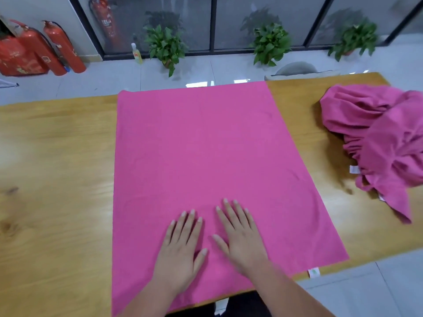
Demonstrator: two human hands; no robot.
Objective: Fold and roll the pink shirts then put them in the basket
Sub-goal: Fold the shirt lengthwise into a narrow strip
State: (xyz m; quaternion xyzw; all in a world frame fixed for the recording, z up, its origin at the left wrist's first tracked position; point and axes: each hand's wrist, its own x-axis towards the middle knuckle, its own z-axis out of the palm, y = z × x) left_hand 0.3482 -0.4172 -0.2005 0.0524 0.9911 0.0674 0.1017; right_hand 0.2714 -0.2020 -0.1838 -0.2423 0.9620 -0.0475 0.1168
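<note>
From the head view, left hand [180,250] and right hand [242,243] press flat, fingers straight, on the near end of the pink shirt [201,145] spread across the surface [57,156]; best to smooth outward to its edges before folding, and no basket is in sight.

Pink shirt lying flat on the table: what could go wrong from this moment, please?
1. The flat pink shirt hangs over the near edge of the table. If the left hand and the right hand lift together, it may slide toward the person.
2. Faint creases show near its right edge; folding now might press them in.
3. The crumpled pile has a loose corner toward the table's near edge and might slip off.
</note>
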